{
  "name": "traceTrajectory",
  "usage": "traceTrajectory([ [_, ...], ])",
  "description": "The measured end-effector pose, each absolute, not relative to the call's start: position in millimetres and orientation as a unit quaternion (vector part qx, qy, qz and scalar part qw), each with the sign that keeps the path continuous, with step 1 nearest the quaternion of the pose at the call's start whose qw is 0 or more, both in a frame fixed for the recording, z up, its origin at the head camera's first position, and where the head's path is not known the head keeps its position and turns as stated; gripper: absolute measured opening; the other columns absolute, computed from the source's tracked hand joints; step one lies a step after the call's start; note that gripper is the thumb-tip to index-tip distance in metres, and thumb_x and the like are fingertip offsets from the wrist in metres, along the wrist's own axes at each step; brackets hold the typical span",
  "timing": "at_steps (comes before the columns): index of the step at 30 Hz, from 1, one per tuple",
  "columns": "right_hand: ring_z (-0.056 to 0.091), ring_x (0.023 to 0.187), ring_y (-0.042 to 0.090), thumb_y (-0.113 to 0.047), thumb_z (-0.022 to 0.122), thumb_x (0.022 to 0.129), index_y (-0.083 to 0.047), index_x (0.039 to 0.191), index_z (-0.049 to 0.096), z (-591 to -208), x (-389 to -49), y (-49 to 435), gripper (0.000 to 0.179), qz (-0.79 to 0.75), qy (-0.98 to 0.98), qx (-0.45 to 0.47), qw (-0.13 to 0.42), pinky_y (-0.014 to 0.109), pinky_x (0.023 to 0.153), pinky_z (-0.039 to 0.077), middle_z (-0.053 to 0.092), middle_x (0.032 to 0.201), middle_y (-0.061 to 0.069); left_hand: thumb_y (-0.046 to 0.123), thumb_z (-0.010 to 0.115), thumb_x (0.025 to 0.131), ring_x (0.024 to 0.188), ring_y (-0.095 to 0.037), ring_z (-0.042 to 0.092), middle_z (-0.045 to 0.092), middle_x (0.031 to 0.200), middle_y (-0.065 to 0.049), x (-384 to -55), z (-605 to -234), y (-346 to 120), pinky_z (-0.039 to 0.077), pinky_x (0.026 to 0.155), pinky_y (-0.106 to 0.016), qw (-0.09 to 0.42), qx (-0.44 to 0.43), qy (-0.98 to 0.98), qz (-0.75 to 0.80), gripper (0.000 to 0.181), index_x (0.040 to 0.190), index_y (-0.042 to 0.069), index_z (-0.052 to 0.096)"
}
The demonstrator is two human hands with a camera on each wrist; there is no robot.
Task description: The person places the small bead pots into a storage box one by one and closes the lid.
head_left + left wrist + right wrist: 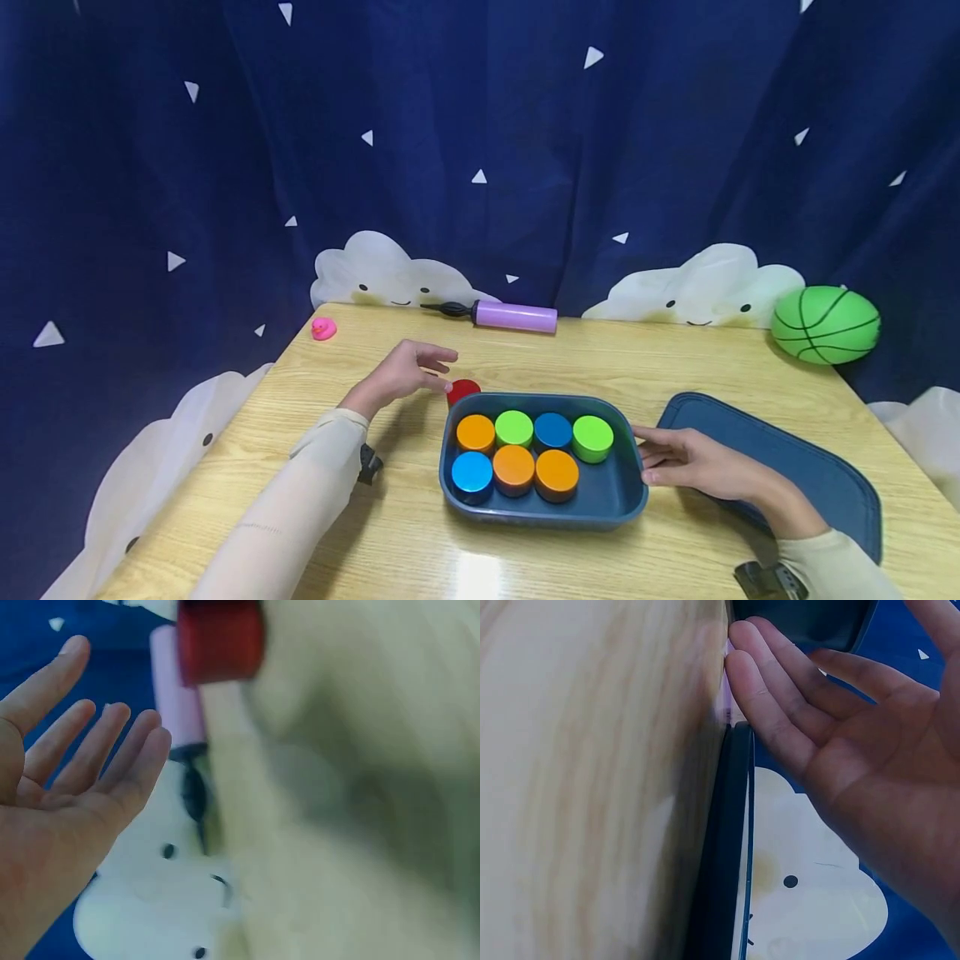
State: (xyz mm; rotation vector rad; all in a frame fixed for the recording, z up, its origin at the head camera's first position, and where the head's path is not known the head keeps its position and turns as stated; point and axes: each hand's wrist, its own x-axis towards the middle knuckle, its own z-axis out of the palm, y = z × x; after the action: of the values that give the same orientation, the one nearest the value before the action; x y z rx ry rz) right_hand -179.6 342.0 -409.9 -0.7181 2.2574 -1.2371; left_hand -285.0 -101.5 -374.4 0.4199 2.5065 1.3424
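A dark blue box [540, 522] holds several round blocks in two rows: orange [476, 434], green [513, 428], dark blue [553, 432] and light blue [472, 473]. Behind its far left corner stands a red round block [463, 390], partly hidden by the box wall. My left hand [405, 372] hovers beside the red block with fingers spread and nothing held; the left wrist view shows the palm [60, 825] empty. My right hand [697, 461] has its fingertips right at the box's right wall, fingers nearly straight.
A flat dark blue lid [802, 467] lies under and beyond the right forearm. At the back edge lies a purple hand pump [516, 317], with a pink rubber duck [323, 328] at the far left and a green ball [825, 325] at the far right corner.
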Motion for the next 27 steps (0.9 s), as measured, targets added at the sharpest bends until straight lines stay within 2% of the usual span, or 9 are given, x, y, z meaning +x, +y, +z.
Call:
traceTrajectory([
  [4,0.062,0.114,-0.004,-0.017,0.062,0.101,0.019,0.150,0.021,-411,-179,343,0.074,-0.453,0.820,-0.261,0.233,0.016,0.092,0.052,0.055,0.137,0.034,-0.008,0.074,0.084,0.127,-0.034,0.061,0.060,0.143,-0.012,-291,-391,-105,0.052,0.104,-0.045,0.166,0.151,0.862,0.454,0.059,0.139,0.008,0.061],
  [8,0.064,0.114,-0.001,-0.017,0.062,0.101,0.019,0.151,0.021,-410,-179,343,0.074,-0.456,0.817,-0.267,0.231,0.016,0.092,0.052,0.058,0.135,0.032,-0.010,0.075,0.082,0.125,-0.030,0.060,0.059,0.145,-0.009,-294,-399,-101,0.051,0.106,-0.047,0.193,0.151,0.864,0.439,0.066,0.142,0.012,0.058],
  [18,0.063,0.114,-0.002,-0.018,0.062,0.101,0.017,0.151,0.023,-410,-180,342,0.073,-0.450,0.823,-0.262,0.228,0.016,0.093,0.051,0.060,0.134,0.029,-0.014,0.073,0.081,0.113,-0.024,0.063,0.067,0.135,-0.007,-297,-407,-92,0.050,0.108,-0.043,0.196,0.158,0.861,0.442,0.064,0.139,0.011,0.062],
  [22,0.062,0.114,-0.004,-0.018,0.063,0.101,0.018,0.151,0.023,-411,-180,344,0.073,-0.449,0.823,-0.263,0.227,0.016,0.092,0.052,0.059,0.134,0.030,-0.010,0.075,0.082,0.113,-0.025,0.063,0.067,0.133,-0.007,-297,-410,-93,0.049,0.107,-0.045,0.186,0.147,0.864,0.444,0.061,0.137,0.013,0.064],
  [27,0.063,0.114,-0.002,-0.018,0.063,0.101,0.017,0.151,0.025,-412,-180,345,0.072,-0.449,0.823,-0.266,0.225,0.016,0.093,0.051,0.062,0.132,0.027,0.005,0.083,0.081,0.118,-0.027,0.061,0.068,0.132,-0.006,-296,-403,-98,0.048,0.107,-0.047,0.153,0.109,0.865,0.466,0.060,0.137,0.020,0.065],
])
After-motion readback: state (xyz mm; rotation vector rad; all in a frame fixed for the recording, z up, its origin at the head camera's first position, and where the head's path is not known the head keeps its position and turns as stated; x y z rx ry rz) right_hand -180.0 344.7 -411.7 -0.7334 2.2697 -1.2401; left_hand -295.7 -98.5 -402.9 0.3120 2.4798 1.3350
